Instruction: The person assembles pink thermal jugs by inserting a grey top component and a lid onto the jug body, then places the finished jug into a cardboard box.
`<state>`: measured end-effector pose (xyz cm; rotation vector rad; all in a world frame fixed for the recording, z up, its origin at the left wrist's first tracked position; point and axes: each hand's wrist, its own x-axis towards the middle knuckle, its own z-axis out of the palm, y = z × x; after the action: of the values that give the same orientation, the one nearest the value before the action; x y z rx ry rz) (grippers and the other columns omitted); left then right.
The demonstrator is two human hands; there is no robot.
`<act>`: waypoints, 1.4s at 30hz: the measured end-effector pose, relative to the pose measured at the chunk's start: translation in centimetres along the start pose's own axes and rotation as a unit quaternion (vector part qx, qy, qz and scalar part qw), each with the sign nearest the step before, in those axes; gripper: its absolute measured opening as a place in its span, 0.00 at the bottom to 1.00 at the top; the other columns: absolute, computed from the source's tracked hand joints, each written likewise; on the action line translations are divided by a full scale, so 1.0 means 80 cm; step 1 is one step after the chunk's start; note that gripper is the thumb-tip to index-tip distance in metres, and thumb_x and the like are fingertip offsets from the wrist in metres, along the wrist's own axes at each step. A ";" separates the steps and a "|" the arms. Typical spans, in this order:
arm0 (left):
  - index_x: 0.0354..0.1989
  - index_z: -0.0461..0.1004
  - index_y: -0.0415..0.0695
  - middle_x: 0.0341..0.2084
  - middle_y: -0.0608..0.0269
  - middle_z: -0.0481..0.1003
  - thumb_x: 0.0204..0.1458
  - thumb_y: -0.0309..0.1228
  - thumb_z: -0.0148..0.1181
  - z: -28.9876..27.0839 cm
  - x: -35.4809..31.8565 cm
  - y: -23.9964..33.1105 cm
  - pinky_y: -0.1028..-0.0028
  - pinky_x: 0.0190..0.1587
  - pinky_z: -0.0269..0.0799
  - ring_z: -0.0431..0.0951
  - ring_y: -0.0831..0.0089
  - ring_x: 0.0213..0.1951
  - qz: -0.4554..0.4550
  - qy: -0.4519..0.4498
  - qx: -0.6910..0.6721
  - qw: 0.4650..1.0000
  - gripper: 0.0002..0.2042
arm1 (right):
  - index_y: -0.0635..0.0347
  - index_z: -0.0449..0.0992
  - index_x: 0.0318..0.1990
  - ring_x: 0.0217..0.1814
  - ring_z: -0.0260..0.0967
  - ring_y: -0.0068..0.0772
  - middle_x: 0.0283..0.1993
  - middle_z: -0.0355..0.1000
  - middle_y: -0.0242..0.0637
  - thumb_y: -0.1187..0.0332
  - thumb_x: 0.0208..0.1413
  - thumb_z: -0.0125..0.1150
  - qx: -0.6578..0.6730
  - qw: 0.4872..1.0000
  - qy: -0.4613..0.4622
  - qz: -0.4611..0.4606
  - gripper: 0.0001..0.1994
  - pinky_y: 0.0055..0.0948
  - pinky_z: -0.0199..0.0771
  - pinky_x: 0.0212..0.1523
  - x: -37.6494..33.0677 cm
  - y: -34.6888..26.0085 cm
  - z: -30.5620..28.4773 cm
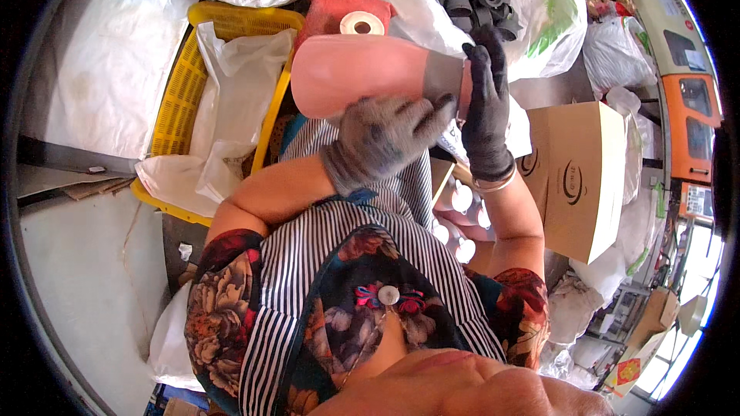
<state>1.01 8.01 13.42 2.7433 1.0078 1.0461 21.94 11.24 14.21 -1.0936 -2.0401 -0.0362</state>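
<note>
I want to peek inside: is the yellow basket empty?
Not empty. The yellow basket holds crumpled white plastic bags.
</note>
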 end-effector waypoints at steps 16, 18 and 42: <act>0.58 0.79 0.53 0.41 0.60 0.81 0.43 0.31 0.70 0.009 0.036 -0.024 0.64 0.44 0.79 0.83 0.60 0.40 0.077 0.157 -0.022 0.984 0.27 | 0.50 0.78 0.56 0.55 0.73 0.52 0.53 0.74 0.49 0.62 0.54 0.65 -0.014 0.996 0.085 0.006 0.20 0.45 0.74 0.53 0.012 -0.023 -0.037; 0.62 0.76 0.53 0.40 0.61 0.80 0.44 0.31 0.70 0.046 0.049 -0.007 0.64 0.41 0.78 0.82 0.60 0.38 0.031 0.129 -0.031 0.991 0.31 | 0.68 0.70 0.63 0.59 0.73 0.57 0.56 0.74 0.59 0.68 0.58 0.62 0.046 0.982 0.161 0.083 0.26 0.44 0.70 0.61 0.017 -0.015 -0.049; 0.55 0.79 0.44 0.51 0.56 0.80 0.54 0.27 0.67 0.108 -0.003 -0.038 0.63 0.58 0.73 0.79 0.57 0.52 0.014 -0.176 -0.153 0.972 0.18 | 0.48 0.87 0.39 0.51 0.78 0.47 0.46 0.81 0.39 0.34 0.67 0.39 -0.566 0.451 -0.292 0.625 0.33 0.48 0.76 0.49 -0.578 0.061 -0.339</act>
<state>4.37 11.87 5.82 2.5640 0.6928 0.6184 56.63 -27.52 0.48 -3.6309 -0.7920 -0.3330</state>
